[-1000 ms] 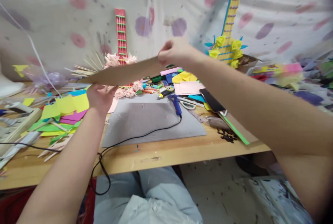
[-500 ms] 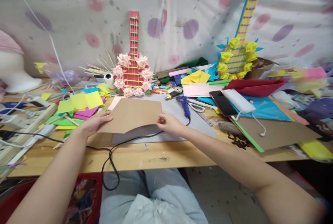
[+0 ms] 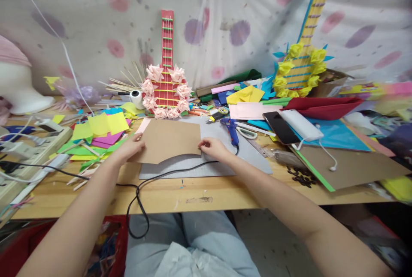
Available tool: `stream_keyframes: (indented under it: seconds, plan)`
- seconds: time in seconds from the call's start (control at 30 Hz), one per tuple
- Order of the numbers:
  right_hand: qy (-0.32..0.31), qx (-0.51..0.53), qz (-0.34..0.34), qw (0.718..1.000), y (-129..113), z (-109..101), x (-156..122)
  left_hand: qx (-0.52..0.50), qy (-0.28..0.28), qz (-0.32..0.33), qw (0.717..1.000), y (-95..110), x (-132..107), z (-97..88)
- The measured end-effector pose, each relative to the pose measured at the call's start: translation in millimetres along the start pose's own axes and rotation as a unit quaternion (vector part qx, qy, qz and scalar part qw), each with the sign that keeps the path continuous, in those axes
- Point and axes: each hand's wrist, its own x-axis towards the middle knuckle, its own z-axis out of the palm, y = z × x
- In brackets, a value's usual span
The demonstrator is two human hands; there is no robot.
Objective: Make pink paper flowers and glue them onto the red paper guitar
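A brown sheet of cardboard [image 3: 170,140] lies over a grey mat [image 3: 251,161], its front edge curved and lifted a little. My left hand [image 3: 130,148] grips the sheet by its left side, fingers closed on the edge. At the right edge, my right hand [image 3: 214,148] pinches the same sheet near its front corner. Just beyond my right hand rests a blue glue gun [image 3: 230,132], whose black cord [image 3: 180,169] crosses the mat and hangs off the table in a loop.
A red paper guitar with pink flowers [image 3: 167,84] stands behind the sheet, a yellow one [image 3: 301,64] to its right. Coloured paper [image 3: 99,124] and a power strip [image 3: 38,152] lie left. A phone [image 3: 280,127], power bank [image 3: 301,125] and scissors [image 3: 246,131] lie right.
Both hands have shifted slightly to the right across the view. My right fingers have moved from a curled fist-like hold to a pinch at the sheet's edge.
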Motion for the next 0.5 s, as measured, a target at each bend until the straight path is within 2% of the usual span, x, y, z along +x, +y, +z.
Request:
stream_keyframes:
  seconds: [0.13, 0.23, 0.3, 0.37, 0.43, 0.5]
  plan:
    - [0.046, -0.013, -0.011, 0.999, 6.5, -4.6, 3.7, 0.074, 0.014, -0.009, 0.997, -0.4, 14.0, -23.4]
    - [0.087, -0.029, -0.009, 0.996, 15.7, -15.4, 2.0, 0.141, 0.011, 0.054, 0.988, -8.2, 27.2, -47.9]
    - [0.107, -0.03, -0.004, 0.994, 22.9, -23.1, -3.3, 0.18, -0.012, 0.099, 0.978, -11.2, 34.6, -60.7]
    - [0.122, -0.028, 0.021, 0.992, 30.3, -30.6, -11.5, 0.204, -0.045, 0.122, 0.97, -9.7, 39.0, -68.1]
    - [0.148, -0.043, 0.067, 0.986, 38.4, -38.3, -21.0, 0.22, -0.064, 0.116, 0.966, -3.4, 40.4, -70.8]
    - [0.207, -0.072, 0.118, 0.969, 47.4, -46.3, -28.3, 0.23, -0.065, 0.097, 0.966, 5.7, 39.8, -70.8]
